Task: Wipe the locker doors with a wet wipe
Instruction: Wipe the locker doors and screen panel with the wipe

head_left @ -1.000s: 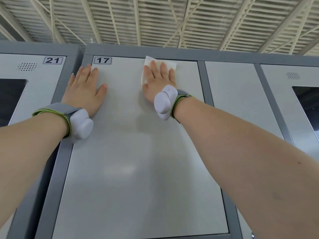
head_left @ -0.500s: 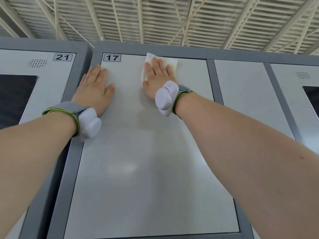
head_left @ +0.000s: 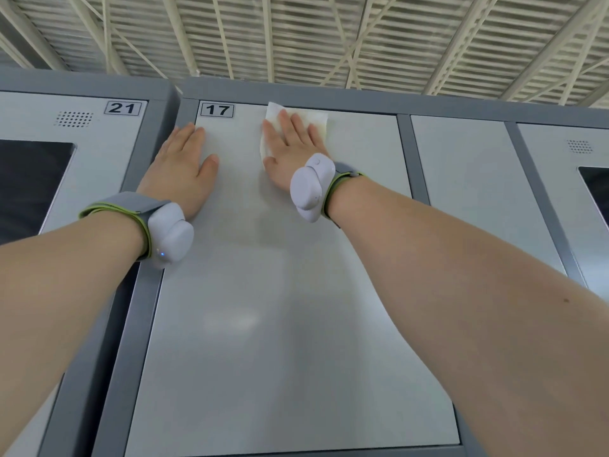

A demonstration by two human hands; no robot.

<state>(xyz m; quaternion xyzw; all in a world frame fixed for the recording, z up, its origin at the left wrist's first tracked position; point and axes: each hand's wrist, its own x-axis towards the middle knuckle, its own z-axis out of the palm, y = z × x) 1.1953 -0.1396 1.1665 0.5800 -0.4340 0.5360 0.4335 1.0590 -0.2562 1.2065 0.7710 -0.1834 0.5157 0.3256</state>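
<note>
View from the person's head, looking up at a bank of pale grey lockers under a slatted ceiling. The right hand [head_left: 290, 150] lies flat on the upper part of the locker door [head_left: 263, 308] that carries the number plate 17 [head_left: 217, 110], pressing a white wet wipe [head_left: 318, 122] against the metal. Its grip is open, with fingers straight and nothing pinched. This looks meant to spread pressure over the sheet so that it slides rather than bunches. The wet wipe sits at the very top of the door, its upper edge just under the dark grey frame [head_left: 296, 94], to the right of the number plate and apart from it. It is spread flat, and as far as the uncovered part shows, its long axis runs side to side along the door's top edge. One corner pokes up to the left of the fingertips, which point up toward the frame. The left hand [head_left: 184, 166] rests flat on the door's upper left corner, overlapping the frame. Its grip is open and holds nothing, and it is probably bracing the body. Each wrist carries a white device [head_left: 168, 235] on a grey and green strap. A door numbered 21 [head_left: 122, 108] stands to the left. Most of door 17 below the hands is likely not yet wiped.
</note>
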